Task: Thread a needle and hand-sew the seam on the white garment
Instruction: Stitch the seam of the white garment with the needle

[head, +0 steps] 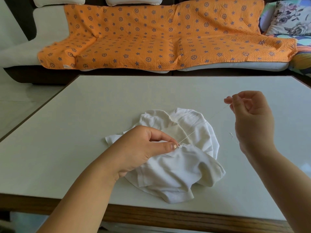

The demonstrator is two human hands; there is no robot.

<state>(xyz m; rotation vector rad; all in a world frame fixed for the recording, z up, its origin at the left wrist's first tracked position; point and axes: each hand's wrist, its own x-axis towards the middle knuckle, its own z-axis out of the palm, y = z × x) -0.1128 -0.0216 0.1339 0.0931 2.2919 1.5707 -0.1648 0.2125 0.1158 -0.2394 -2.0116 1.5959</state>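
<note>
A crumpled white garment (178, 165) lies on the table in front of me. My left hand (143, 148) pinches a gathered fold of the garment between thumb and forefinger at its middle. A thin white thread (198, 130) runs taut from that fold up and to the right. My right hand (250, 115) is raised above the table to the right of the garment, fingers curled, pinching the thread's far end. Whether the needle sits in those fingers is too small to tell.
The pale tabletop (84, 132) has a wooden front edge (168, 216). A short scrap of thread (231, 135) lies to the right of the garment. Behind the table stands a sofa with an orange patterned cover (151, 39) and floral cushions (289, 19).
</note>
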